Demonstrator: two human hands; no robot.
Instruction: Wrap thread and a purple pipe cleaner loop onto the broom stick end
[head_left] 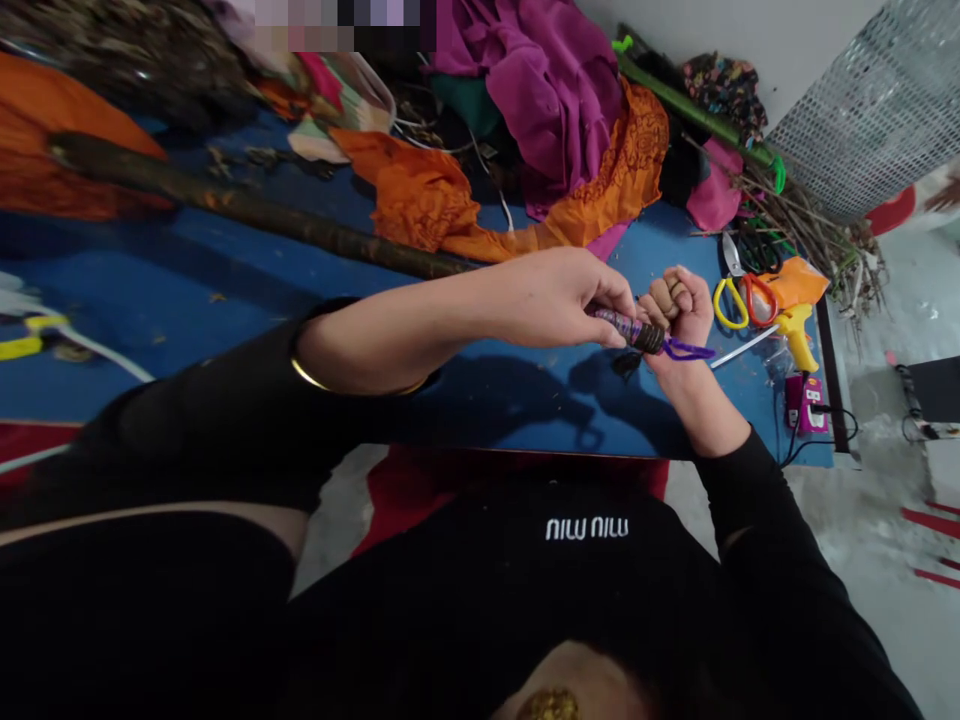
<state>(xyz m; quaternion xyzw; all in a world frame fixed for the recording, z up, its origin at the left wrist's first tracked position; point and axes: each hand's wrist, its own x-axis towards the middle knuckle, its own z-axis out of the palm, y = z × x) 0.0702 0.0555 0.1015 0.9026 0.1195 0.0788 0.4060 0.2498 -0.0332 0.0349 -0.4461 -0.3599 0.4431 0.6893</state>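
Observation:
Wrapped in purple and pink with a dark brown band, a short stick (637, 332) ends in a purple loop at its right. My left hand (562, 298) reaches in from the left and grips the stick's left part between thumb and fingers. Just right of it, my right hand (684, 310) is curled closed, knuckles up, close against the banded end. Whatever its fingers may hold is hidden. A small dark object (625, 364) shows under the stick. Both hands are above the blue table (495, 385), near its front edge.
Scissors with yellow and red handles (746, 302), a yellow glue gun (799, 335) and a pink power socket (806, 404) are at right. Behind my hands lie orange cloth (427, 205), magenta cloth (555, 95) and twigs (840, 235). A long branch (300, 222) crosses the left side.

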